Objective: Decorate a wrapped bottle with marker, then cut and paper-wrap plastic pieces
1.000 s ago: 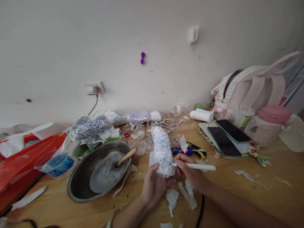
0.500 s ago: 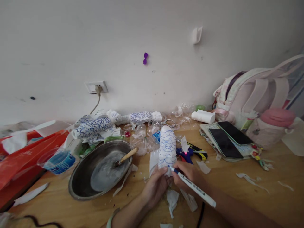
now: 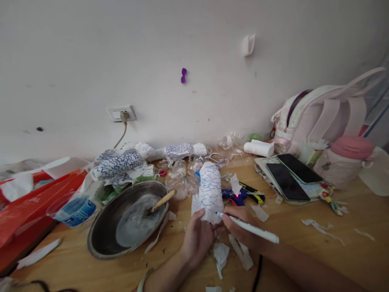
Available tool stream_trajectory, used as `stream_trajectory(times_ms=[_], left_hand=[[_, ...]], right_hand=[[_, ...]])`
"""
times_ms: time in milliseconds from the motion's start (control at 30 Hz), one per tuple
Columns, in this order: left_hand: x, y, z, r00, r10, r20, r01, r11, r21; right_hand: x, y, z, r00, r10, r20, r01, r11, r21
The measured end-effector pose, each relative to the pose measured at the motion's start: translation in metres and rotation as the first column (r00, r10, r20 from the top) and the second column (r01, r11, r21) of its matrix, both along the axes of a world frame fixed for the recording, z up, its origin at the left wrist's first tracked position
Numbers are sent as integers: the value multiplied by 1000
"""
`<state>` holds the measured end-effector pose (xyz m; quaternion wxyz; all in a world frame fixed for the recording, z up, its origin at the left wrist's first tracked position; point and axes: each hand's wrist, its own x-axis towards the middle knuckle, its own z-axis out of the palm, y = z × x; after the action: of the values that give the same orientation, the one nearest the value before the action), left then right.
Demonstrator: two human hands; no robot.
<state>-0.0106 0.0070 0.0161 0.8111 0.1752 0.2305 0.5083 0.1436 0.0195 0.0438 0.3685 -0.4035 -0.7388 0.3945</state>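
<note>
A white paper-covered form (image 3: 210, 190) with blue scale-like lines stands at the middle, its lower end held by my left hand (image 3: 199, 235), thumb on its front. My right hand (image 3: 243, 225) grips a white marker (image 3: 257, 230), its blue tip at the lower right part of the form. Behind my right hand lie a blue glue gun (image 3: 240, 198) and a yellow-black cutter (image 3: 257, 196). Similar scale-patterned white pieces (image 3: 120, 161) lie at the back left, and another (image 3: 179, 151) at the back middle.
A metal bowl (image 3: 101, 246) of whitish liquid holds a wooden-handled brush (image 3: 165, 198). Left are a red bag (image 3: 42, 198) and plastic cup (image 3: 75, 211). Right are phones (image 3: 288, 182), a pink-lidded bottle (image 3: 352, 148) and backpack (image 3: 313, 117). Scissors (image 3: 215, 157) and paper scraps (image 3: 221, 255) lie about.
The white form has shifted slightly left and turned a little. The marker has tilted flatter, with its tip still at the form's lower part. The view has moved slightly.
</note>
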Motion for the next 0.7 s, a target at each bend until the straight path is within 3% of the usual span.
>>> stream_trajectory(times_ms=[167, 300, 533, 700], left_hand=[[-2, 0, 2, 999, -38, 4, 38, 999, 6], [-4, 0, 1, 999, -31, 25, 31, 999, -19], [-2, 0, -2, 998, 49, 27, -47, 997, -62], [-3, 1, -6, 997, 63, 33, -61, 996, -61]], right_hand=[[-1, 5, -1, 986, -87, -143, 47, 963, -265], [-2, 13, -3, 967, -193, -166, 125, 929, -349], [0, 12, -9, 966, -132, -223, 53, 944, -327], [2, 10, -13, 978, -123, -166, 72, 956, -284]])
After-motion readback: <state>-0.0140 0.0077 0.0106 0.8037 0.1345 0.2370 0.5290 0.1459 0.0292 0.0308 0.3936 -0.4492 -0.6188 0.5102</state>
